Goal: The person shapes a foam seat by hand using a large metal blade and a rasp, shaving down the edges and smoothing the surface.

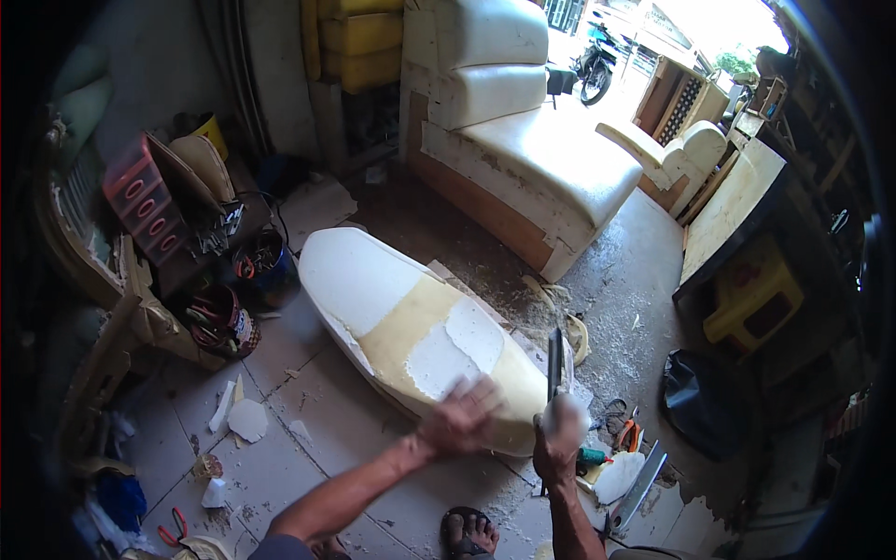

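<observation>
A long motorcycle-seat foam [392, 317] in white and yellow patches lies slantwise on the floor in front of me. My left hand [462, 415] is over its lower part, fingers spread and somewhat blurred; it looks to rest on the foam, holding nothing. At the foam's near right end, my right hand [557, 448] is closed around a long, narrow, dark bar-shaped tool [555, 359] that points away from me. A pale blurred patch covers part of this grip, so the tool's exact kind is unclear.
Pliers with orange handles [631, 435] and a long metal blade [640, 485] lie at right. A tool bucket [224, 322] and a red organiser [140, 201] stand at left. Foam scraps [247, 420] litter the tiles. A white sofa [541, 159] stands beyond; a yellow stool [754, 294] is at right.
</observation>
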A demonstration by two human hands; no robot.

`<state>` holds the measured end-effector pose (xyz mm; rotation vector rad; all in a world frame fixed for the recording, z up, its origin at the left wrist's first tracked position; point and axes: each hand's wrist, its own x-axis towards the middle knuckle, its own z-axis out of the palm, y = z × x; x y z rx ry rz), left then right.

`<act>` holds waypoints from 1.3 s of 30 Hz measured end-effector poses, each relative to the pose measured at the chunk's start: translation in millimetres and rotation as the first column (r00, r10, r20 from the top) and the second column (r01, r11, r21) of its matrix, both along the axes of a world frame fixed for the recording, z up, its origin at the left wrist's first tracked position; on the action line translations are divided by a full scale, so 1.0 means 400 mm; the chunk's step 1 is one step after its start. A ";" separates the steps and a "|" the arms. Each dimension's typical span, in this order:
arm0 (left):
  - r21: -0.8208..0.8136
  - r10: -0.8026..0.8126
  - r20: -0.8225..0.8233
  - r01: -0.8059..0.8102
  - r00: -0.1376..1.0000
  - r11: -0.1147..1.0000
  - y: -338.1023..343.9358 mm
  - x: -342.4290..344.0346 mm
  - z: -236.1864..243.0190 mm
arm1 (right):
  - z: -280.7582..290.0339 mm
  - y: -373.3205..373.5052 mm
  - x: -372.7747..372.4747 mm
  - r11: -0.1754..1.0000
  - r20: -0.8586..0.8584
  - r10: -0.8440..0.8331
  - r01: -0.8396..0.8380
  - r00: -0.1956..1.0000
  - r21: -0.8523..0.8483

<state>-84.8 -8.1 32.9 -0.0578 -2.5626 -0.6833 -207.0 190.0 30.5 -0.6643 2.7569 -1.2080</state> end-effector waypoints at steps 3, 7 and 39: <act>-0.061 0.439 -0.084 -0.444 0.894 0.894 -0.199 -0.059 0.027 | -0.002 0.025 0.014 0.982 0.117 0.033 -0.054 0.993 0.181; -0.172 0.466 -0.011 -0.461 0.885 0.871 -0.227 -0.062 -0.053 | -0.038 0.049 0.021 0.997 0.034 0.008 -0.011 0.999 0.077; 0.907 0.373 0.173 0.001 0.912 -0.422 -0.235 0.245 -0.343 | 0.029 0.150 -0.052 0.934 -0.382 -0.324 0.228 0.865 -0.276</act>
